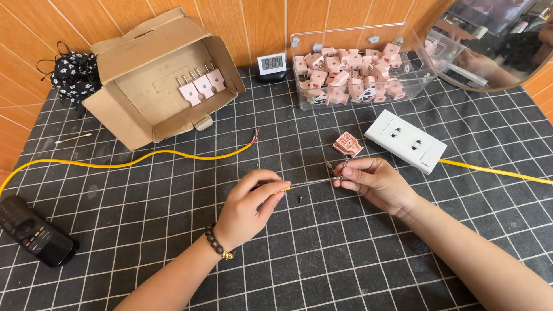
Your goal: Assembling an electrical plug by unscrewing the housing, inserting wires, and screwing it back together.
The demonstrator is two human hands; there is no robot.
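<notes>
three pink plugs (203, 85) in box (124, 112), two hands (247, 204)

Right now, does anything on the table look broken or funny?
Yes. The yellow cable ends near the middle of the mat with bare wires sticking out. A pink plug half lies open, and a tiny black screw sits loose between the left hand and right hand.

Screwdriver (308, 183) handle mostly hidden inside left hand (249, 203) grip. Small metal part (341, 171) at right hand (375, 183) fingertips too small to identify. Yellow cable (144, 158) cut off at left edge. Round mirror (489, 43) cropped at top right. Both forearms leave bottom edge.
</notes>
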